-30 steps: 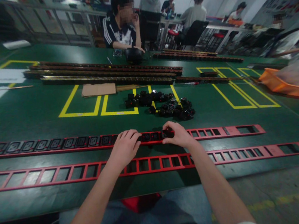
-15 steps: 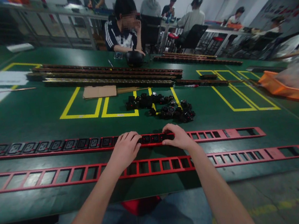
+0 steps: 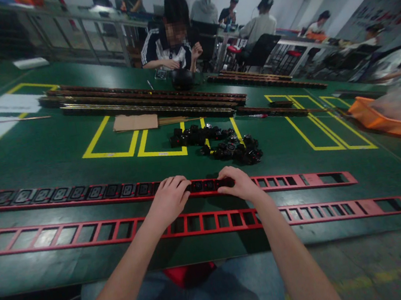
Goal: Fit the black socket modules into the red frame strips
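Note:
A long red slotted frame (image 3: 310,180) lies across the table, its left slots filled with black power sockets (image 3: 128,190). My left hand (image 3: 170,198) bends over this frame, fingers closed across the filled part and thumb at the near edge; what lies under the palm is hidden. Just to the right, my right hand (image 3: 239,183) pinches a black socket (image 3: 225,182) at the frame between thumb and fingers. Two sockets show between the hands. Nearer to me lies a second red frame (image 3: 208,223) with open slots, below my forearms.
Loose black sockets (image 3: 236,149) are heaped beyond the frames. Behind them lie a cardboard piece (image 3: 135,122) and long dark strips (image 3: 147,105). An orange bin (image 3: 389,115) with clear plastic stands at right. A person (image 3: 172,43) sits across the table.
Both my hands keep nearly the same place on the frame. The view has shifted slightly. The person across has lowered a hand from the head toward the table.

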`<state>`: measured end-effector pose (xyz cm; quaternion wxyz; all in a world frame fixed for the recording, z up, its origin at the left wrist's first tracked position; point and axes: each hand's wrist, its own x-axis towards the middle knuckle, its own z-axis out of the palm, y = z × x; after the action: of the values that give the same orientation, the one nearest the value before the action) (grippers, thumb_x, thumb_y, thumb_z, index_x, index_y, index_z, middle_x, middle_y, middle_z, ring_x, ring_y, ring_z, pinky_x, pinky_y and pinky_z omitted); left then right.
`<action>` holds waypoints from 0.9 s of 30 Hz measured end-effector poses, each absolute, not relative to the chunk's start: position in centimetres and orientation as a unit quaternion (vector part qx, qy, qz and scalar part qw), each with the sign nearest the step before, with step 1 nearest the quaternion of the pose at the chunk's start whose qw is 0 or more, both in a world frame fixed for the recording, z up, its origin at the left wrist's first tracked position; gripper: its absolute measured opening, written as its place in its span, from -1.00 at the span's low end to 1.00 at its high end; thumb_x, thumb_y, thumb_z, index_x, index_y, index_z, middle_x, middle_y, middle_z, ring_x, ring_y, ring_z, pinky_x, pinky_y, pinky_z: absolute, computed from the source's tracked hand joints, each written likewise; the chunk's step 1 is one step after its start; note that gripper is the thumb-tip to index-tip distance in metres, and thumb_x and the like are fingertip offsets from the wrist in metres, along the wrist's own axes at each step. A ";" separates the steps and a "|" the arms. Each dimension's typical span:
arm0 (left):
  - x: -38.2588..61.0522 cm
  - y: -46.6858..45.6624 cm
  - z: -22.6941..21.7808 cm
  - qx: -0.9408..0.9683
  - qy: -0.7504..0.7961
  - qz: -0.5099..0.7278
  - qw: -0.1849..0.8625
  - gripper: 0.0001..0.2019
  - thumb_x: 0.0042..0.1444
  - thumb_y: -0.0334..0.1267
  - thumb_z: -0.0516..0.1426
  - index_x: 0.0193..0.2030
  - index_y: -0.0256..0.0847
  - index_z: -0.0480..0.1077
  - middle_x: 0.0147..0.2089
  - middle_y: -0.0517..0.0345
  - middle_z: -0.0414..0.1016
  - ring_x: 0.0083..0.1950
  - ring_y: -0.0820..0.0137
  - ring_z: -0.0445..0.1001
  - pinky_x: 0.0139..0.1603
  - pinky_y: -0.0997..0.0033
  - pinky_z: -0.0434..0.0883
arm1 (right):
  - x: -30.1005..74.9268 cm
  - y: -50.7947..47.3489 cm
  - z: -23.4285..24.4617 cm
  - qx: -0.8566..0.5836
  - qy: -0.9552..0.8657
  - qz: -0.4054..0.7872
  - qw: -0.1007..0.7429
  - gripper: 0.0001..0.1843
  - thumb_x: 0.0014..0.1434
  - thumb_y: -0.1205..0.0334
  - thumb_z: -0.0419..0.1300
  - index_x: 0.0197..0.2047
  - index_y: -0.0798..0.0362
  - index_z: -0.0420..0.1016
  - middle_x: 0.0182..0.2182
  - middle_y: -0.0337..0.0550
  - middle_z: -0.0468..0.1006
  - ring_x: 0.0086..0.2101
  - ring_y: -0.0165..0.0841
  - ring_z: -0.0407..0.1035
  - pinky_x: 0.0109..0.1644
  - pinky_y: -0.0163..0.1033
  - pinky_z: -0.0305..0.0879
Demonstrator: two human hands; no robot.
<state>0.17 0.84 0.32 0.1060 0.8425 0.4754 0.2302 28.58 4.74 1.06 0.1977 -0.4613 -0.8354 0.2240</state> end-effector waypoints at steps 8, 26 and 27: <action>0.2 0.8 0.4 0.845 0.473 0.227 0.099 -0.76 0.30 -0.33 0.04 0.07 -0.15 0.37 0.09 0.03 0.44 0.12 0.21 0.38 0.21 0.07 0.33 | 28.3 4.6 1.1 -0.467 -0.834 0.221 0.193 -0.75 0.10 0.18 0.40 -0.19 0.00 0.45 -0.20 -0.19 0.49 -0.16 -0.27 0.36 -0.06 -0.16 0.26; 0.2 0.7 0.4 0.842 0.479 0.227 0.104 -0.76 0.31 -0.32 0.04 0.07 -0.15 0.38 0.09 0.04 0.44 0.13 0.22 0.38 0.20 0.06 0.34 | 31.6 5.7 1.7 -0.493 -0.812 0.202 0.240 -0.76 0.24 0.09 0.23 -0.08 0.00 0.52 -0.13 -0.09 0.53 -0.15 -0.25 0.43 -0.06 -0.12 0.39; 0.2 0.7 0.4 0.842 0.478 0.226 0.104 -0.76 0.31 -0.32 0.04 0.07 -0.15 0.38 0.09 0.04 0.44 0.13 0.22 0.37 0.20 0.05 0.34 | 32.6 6.1 1.5 -0.537 -0.785 0.161 0.263 -0.73 0.23 0.09 0.22 -0.06 0.02 0.52 -0.13 -0.07 0.53 -0.21 -0.25 0.43 -0.13 -0.13 0.40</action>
<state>0.19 0.69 0.43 0.1044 0.8420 0.4785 0.2262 32.62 6.11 1.48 0.2633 -0.5368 -0.7852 0.1611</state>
